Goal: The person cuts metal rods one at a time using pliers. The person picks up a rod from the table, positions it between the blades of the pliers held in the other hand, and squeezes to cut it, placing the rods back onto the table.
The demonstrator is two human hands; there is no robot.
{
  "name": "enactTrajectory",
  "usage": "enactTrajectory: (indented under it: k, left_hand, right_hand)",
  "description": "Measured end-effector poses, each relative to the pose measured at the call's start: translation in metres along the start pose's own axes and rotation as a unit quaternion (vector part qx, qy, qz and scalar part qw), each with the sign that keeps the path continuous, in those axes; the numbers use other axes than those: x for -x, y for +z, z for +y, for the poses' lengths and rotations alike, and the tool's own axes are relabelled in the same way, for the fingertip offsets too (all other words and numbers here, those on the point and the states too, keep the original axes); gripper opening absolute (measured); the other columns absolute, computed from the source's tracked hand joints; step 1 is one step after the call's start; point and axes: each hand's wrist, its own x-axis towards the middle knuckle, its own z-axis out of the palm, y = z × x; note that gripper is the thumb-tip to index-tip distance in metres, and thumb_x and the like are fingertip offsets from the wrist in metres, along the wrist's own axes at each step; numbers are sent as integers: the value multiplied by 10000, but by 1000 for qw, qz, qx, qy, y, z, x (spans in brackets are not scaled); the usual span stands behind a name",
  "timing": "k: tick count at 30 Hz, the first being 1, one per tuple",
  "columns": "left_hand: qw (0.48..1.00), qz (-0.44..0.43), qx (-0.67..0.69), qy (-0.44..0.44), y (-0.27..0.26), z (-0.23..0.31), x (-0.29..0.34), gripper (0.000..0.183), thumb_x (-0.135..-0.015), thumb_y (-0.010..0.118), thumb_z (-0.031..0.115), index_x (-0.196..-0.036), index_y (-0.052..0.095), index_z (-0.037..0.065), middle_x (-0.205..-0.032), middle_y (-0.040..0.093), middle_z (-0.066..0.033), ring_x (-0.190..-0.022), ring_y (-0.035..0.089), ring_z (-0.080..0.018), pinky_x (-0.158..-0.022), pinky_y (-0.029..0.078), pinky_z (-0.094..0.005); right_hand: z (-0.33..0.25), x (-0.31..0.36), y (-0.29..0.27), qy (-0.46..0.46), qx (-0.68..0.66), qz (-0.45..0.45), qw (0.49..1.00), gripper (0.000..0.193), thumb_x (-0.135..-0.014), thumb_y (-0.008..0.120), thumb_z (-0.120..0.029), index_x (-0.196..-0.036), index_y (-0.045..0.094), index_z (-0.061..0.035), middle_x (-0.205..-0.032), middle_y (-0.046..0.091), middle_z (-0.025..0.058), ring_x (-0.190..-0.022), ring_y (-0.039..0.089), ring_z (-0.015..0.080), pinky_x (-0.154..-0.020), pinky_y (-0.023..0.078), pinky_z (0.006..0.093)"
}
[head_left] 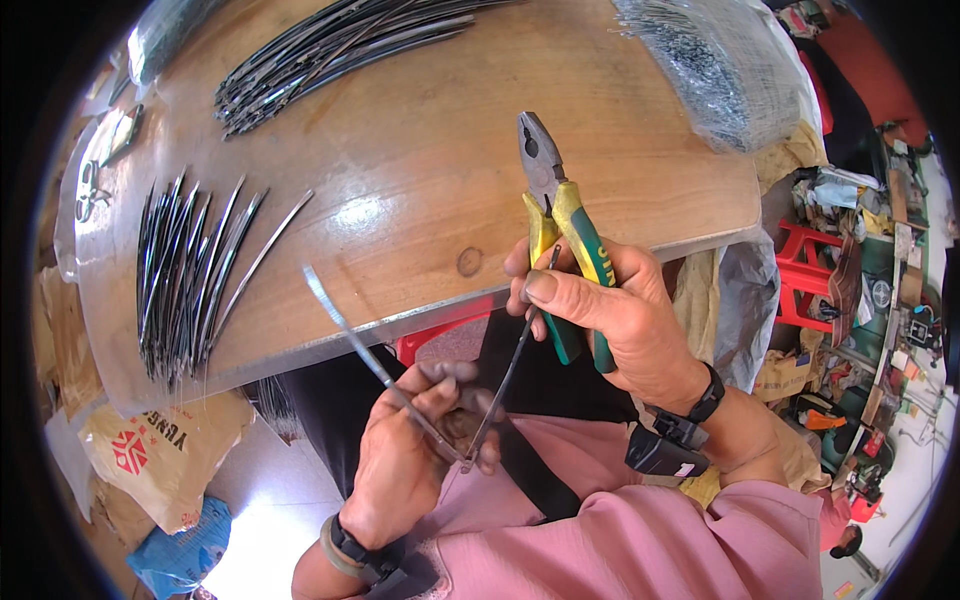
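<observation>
Over my lap, in front of the table edge, my left hand point(398, 468) is closed around a thin dark metal strip point(356, 343). One shiny end of that strip points up and away to the left. At my left fingers the metal meets a second thin length point(515, 350) in a narrow V; whether both are one bent piece I cannot tell. My right hand point(640, 315) grips combination pliers point(543, 165) with yellow and green handles, jaws pointing away from me. My right thumb and fingers also pinch the upper end of the second length.
On the wooden table point(420, 200) lie a loose pile of dark strips point(185, 285), a larger bundle point(335, 65) at the back and a plastic-wrapped bundle point(725, 75) at back right. Scissors point(90, 190) sit far left. A red stool point(800, 265) and a paper sack point(170, 460) flank the table.
</observation>
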Motion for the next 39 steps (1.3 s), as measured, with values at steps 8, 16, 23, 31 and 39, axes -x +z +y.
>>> enactTrajectory:
  k: [8, 16, 23, 31, 39]
  left_hand:
    - [991, -132, -35, -3, -39, 7, 16, 332, -851, 539, -100, -1182, 565, -88, -1000, 673, -227, -850, 698, -335, -770, 587, -429]
    - [995, -48, -80, -20, -29, 15, 24, 334, -785, 533, -100, -1111, 599, -73, -930, 667, -276, -742, 699, -375, -582, 594, -412]
    - [988, -74, -137, -8, -13, 20, 28, 418, -742, 440, -159, -1127, 586, -89, -940, 675, -233, -713, 685, -278, -555, 565, -320]
    - [994, -31, -86, 62, -10, 2, 19, 127, -866, 681, 53, -848, 582, -26, -714, 592, -132, -432, 397, -95, -379, 248, -223]
    - [997, 9, -17, 81, -14, -3, 19, 113, -922, 626, 81, -865, 577, -3, -753, 627, -146, -442, 415, -97, -398, 269, -214]
  right_hand:
    - [0, 0, -2, 3, 2, 1, 1000, 211, -906, 669, -165, -1019, 639, 10, -1056, 636, 100, -888, 638, 177, -702, 511, 291]
    - [1, 1, 0, 4, -23, 1, 1000, 194, -907, 664, -150, -1017, 637, 9, -1071, 628, 107, -889, 638, 186, -701, 514, 292]
    - [5, 2, 1, -11, -29, 2, 1000, 176, -900, 670, -131, -1013, 630, -1, -1070, 625, 124, -892, 638, 199, -701, 516, 295]
    - [4, 4, 1, -9, -59, 6, 998, 162, -883, 692, -127, -970, 621, -11, -1098, 608, 130, -898, 631, 209, -704, 513, 302]
    - [18, 8, 1, -72, -45, 16, 996, 121, -888, 680, -116, -905, 672, 3, -1076, 616, 92, -743, 574, 106, -676, 458, 258]
